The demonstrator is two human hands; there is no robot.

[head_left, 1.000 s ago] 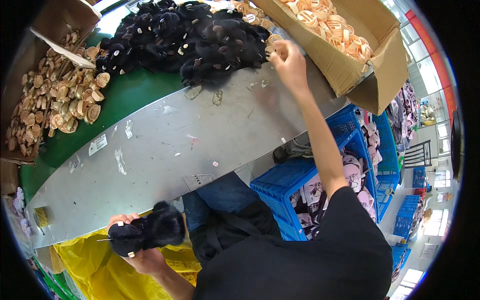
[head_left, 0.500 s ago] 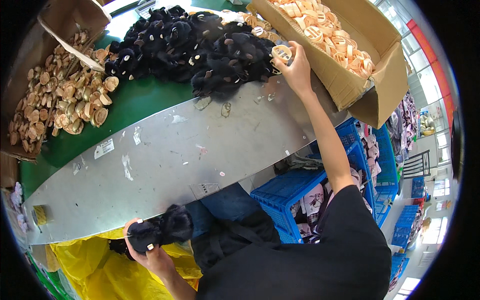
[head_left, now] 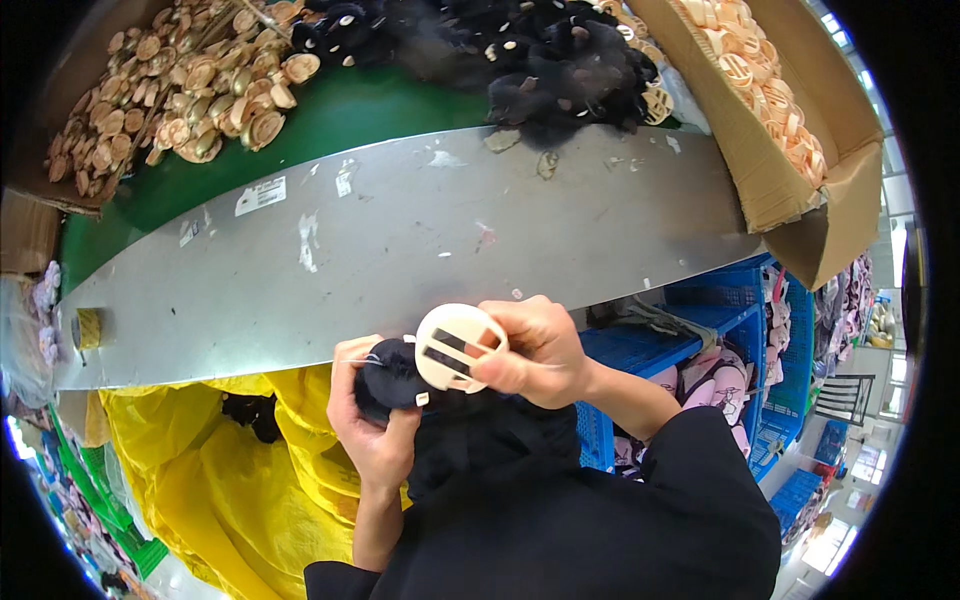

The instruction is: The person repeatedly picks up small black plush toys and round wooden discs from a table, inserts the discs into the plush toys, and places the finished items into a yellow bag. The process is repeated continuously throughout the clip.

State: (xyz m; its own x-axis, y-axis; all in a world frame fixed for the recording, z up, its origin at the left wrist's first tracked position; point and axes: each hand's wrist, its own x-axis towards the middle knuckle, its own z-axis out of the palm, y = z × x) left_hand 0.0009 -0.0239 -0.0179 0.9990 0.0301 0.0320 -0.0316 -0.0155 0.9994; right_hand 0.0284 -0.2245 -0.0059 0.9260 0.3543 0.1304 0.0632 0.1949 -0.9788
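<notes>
My left hand [head_left: 375, 430] is closed around a black furry piece [head_left: 388, 378], from which thin pale strands and a small cream tab stick out. My right hand [head_left: 548, 355] pinches a round cream plastic disc [head_left: 440, 348] with slots cut across it. The disc is held upright against the right side of the furry piece, partly covering it; whether they are joined I cannot tell. Both hands are close together in front of my body, at the near edge of the grey metal worktop [head_left: 390, 250]. A pile of black furry pieces [head_left: 560, 70] lies at the far side.
A cardboard box [head_left: 745, 170] of peach slotted discs stands at the right. Round peach and gold parts [head_left: 200, 110] spill from a box at the far left onto a green surface [head_left: 400, 100]. A yellow bag [head_left: 200, 460], blue crates [head_left: 640, 345] and a tape roll [head_left: 88, 328] surround me.
My right hand has brought the disc from the pile's right end down to my left hand. My left hand has come up and right with the furry piece. The view has shifted.
</notes>
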